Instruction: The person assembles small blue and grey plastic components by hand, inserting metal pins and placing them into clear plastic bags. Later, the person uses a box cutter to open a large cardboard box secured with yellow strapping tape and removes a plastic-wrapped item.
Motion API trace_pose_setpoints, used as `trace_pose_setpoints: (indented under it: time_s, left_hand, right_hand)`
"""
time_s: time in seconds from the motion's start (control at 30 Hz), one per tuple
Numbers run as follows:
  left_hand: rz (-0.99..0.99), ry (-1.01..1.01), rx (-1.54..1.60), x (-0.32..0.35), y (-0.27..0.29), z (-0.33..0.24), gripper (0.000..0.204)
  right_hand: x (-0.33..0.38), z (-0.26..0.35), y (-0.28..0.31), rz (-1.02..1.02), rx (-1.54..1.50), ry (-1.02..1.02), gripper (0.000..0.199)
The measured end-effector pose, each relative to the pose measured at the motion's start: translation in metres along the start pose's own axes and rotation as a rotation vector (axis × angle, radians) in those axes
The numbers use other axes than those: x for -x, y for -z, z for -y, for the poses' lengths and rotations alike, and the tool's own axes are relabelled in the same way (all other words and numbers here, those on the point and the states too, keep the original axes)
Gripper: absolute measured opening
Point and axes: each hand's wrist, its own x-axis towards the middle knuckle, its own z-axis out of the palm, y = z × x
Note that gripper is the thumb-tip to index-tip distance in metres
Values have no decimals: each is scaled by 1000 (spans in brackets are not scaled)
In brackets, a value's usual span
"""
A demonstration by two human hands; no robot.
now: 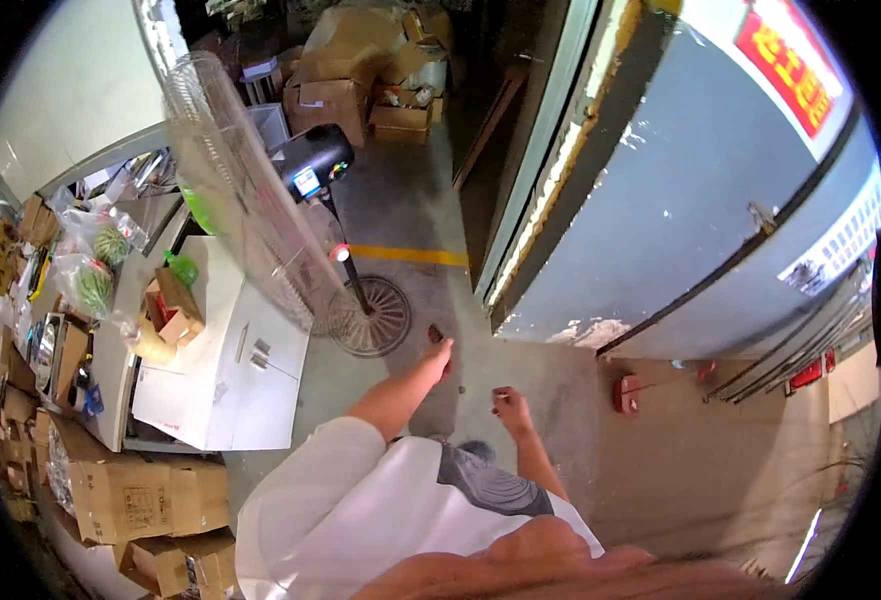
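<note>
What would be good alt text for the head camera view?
Seen from above, a person's empty left hand and right hand hang over a concrete floor, near a standing fan, a white cabinet and cardboard boxes.

Grey concrete floor (415, 215) carries a standing fan's round base (368, 316), cardboard boxes (145, 498), white cabinet (222, 375)

Pedestal fan (260, 190): wire-metal grille, glossy black plastic motor housing. Cabinet (225, 370): smooth white, semi-gloss. Cardboard boxes (145, 497): matt brown. Concrete floor (520, 370): rough, dull. Door (680, 190): grey painted metal, chipped paint.
</note>
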Motion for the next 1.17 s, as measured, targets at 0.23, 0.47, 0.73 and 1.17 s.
trace_pose_setpoints:
  time_s: [0.23, 0.47, 0.73, 1.17]
  left_hand:
    - [194, -178, -150, -114, -107, -206, 41]
    - [194, -133, -268, -196, -123, -325, 44]
    - [539, -685, -1127, -311, -107, -453, 33]
    - [198, -975, -1152, -529, 9, -887, 33]
  right_hand:
    - [-167, -12, 47, 147, 100, -108, 20]
    - [-404, 84, 62, 228, -89, 87, 20]
    - [-670, 152, -32, 257, -120, 15, 45]
    - [-1001, 214, -12, 3, 273, 159, 47]
